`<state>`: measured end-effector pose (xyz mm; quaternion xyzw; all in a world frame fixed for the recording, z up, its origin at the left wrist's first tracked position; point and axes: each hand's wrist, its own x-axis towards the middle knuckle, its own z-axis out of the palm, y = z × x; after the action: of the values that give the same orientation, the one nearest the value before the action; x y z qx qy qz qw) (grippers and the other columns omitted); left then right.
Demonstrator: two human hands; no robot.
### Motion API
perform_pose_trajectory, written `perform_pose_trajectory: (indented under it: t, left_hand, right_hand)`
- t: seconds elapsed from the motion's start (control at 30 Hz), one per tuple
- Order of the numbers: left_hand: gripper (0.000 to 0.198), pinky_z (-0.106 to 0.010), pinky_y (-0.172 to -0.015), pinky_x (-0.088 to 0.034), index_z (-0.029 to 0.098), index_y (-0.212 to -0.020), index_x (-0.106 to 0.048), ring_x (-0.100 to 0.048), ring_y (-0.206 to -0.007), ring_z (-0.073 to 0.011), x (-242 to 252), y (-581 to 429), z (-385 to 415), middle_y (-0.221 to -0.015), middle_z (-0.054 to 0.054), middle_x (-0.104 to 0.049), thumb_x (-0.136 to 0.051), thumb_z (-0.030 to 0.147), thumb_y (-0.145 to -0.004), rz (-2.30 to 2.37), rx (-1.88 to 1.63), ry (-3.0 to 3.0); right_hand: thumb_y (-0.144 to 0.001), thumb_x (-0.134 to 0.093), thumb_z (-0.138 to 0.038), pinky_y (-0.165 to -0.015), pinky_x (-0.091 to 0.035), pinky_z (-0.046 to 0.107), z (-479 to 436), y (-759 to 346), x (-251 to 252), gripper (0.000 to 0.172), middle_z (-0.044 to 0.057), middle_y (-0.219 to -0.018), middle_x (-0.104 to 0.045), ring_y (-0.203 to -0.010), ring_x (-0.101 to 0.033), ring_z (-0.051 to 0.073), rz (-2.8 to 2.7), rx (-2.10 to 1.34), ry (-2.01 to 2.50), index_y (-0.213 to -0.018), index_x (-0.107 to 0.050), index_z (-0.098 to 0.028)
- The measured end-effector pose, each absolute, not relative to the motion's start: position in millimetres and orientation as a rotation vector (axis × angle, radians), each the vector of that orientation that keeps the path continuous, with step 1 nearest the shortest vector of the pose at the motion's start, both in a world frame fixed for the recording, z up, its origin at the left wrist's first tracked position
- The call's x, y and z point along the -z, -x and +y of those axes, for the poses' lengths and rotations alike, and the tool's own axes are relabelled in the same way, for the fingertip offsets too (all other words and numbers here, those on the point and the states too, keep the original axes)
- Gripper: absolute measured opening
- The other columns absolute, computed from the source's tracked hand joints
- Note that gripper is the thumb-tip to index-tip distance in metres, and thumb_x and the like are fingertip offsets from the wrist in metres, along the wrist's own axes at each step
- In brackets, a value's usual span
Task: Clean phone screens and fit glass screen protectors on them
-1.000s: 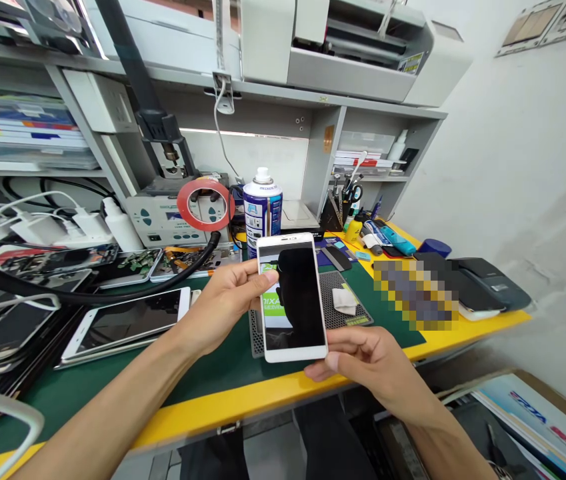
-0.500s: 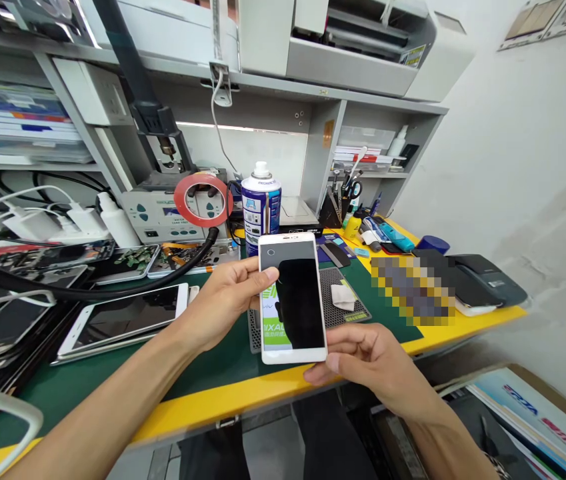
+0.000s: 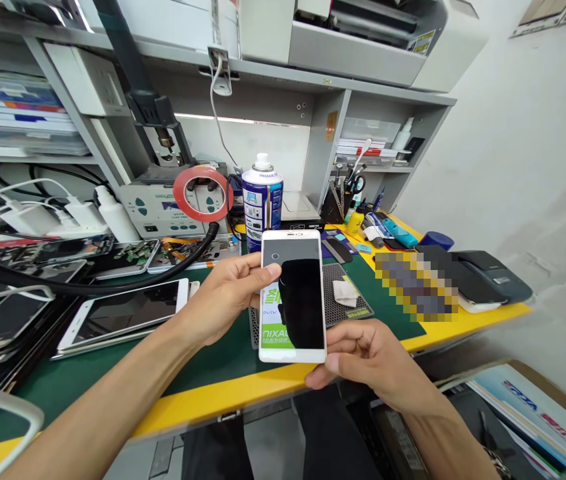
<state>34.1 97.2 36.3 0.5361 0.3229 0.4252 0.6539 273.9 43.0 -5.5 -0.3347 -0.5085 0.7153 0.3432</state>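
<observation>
At far left a stack of phones (image 3: 7, 320) lies on the table (image 3: 223, 393), and beside it a spare white phone (image 3: 127, 313) rests flat, screen up. The left forearm (image 3: 127, 387) slants up from the lower left corner to the left hand (image 3: 235, 287), which is turned inward. Its thumb lies straight across the front of the held phone (image 3: 303, 300), on the upper left edge, with the other fingers behind, clamped on it. A blue spray can (image 3: 263, 200) stands beyond. The held phone is near the middle, in front of the person above the table's near edge, its screen facing the person. The right forearm (image 3: 437, 420) reaches up from the lower right; the right hand (image 3: 367, 357) has its fingers bent, tips at the phone's lower right corner. Whether they grip it or only steady it, I cannot tell. Farther right, a white cloth (image 3: 345, 292) lies on a perforated mat (image 3: 335, 272).
</observation>
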Motion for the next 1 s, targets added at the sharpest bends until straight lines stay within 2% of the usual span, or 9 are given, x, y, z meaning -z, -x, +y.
perform_pose_trajectory:
  t: [0.17,0.43,0.57,0.7,0.77,0.9,1.0]
  left_hand:
    - [0.036,-0.030,-0.071,-0.055,0.017,-0.119,-0.069,-0.068,-0.082,-0.0193,-36.9,-35.5,97.3,-0.097,-0.007,-0.074,-0.070,0.039,-0.090,0.713,-0.967,-1.196]
    - [0.034,-0.027,-0.070,-0.056,0.018,-0.118,-0.069,-0.067,-0.079,-0.0157,-36.5,-36.1,95.8,-0.092,-0.004,-0.073,-0.070,0.037,-0.090,0.719,-0.982,-1.163]
    - [0.031,-0.025,-0.074,-0.056,0.018,-0.115,-0.071,-0.070,-0.087,-0.0173,-37.1,-43.0,90.0,-0.100,-0.006,-0.076,-0.063,0.040,-0.095,0.656,-1.022,-1.035]
    - [0.061,-0.036,-0.094,-0.054,0.012,-0.122,-0.070,-0.069,-0.108,-0.0269,-39.0,-49.6,81.9,-0.116,-0.014,-0.075,-0.041,0.060,-0.099,0.495,-0.870,-0.832]
    - [0.072,-0.039,-0.100,-0.051,0.007,-0.120,-0.071,-0.068,-0.112,-0.0293,-39.4,-48.9,80.7,-0.119,-0.018,-0.073,-0.035,0.065,-0.098,0.440,-0.804,-0.772]
    - [0.072,-0.040,-0.089,-0.056,0.005,-0.119,-0.071,-0.071,-0.102,-0.0296,-39.2,-42.8,83.8,-0.118,-0.020,-0.073,-0.034,0.064,-0.099,0.447,-0.825,-0.735]
    - [0.072,-0.041,-0.090,-0.056,0.005,-0.123,-0.069,-0.072,-0.097,-0.0301,-38.5,-40.1,84.6,-0.117,-0.020,-0.073,-0.033,0.063,-0.099,0.435,-0.830,-0.772]
  right_hand:
    - [-0.085,-0.077,-0.031,-0.081,-0.062,0.037,43.4,-273.9,6.7,0.023,0.013,-0.089,-0.079,-0.085,-0.077,0.026,-1.340,-1.849,0.867,-0.098,-0.071,-0.013]
    - [-0.087,-0.076,-0.027,-0.081,-0.062,0.035,42.1,-272.0,8.2,0.019,0.011,-0.089,-0.080,-0.084,-0.078,0.024,-1.299,-1.845,0.836,-0.101,-0.073,-0.015]
    - [-0.086,-0.076,-0.029,-0.083,-0.062,0.039,42.4,-269.5,10.7,0.021,0.012,-0.087,-0.079,-0.084,-0.078,0.026,-1.254,-1.819,0.872,-0.100,-0.072,-0.015]
    - [-0.089,-0.073,-0.030,-0.086,-0.061,0.041,44.4,-255.9,9.3,0.023,0.013,-0.091,-0.079,-0.088,-0.077,0.026,-1.307,-1.769,0.823,-0.105,-0.071,-0.014]
    - [-0.091,-0.071,-0.033,-0.087,-0.060,0.041,46.8,-248.4,5.9,0.026,0.013,-0.095,-0.079,-0.090,-0.077,0.026,-1.370,-1.740,0.789,-0.108,-0.072,-0.013]
    - [-0.088,-0.074,-0.037,-0.084,-0.060,0.034,60.1,-250.8,-9.8,0.029,0.012,-0.094,-0.078,-0.089,-0.076,0.022,-1.547,-1.658,0.887,-0.104,-0.076,-0.014]
    - [-0.087,-0.074,-0.040,-0.067,-0.059,0.026,75.6,-267.3,-29.2,0.027,0.008,-0.077,-0.076,-0.070,-0.072,0.017,-1.587,-1.451,1.008,-0.089,-0.076,-0.014]
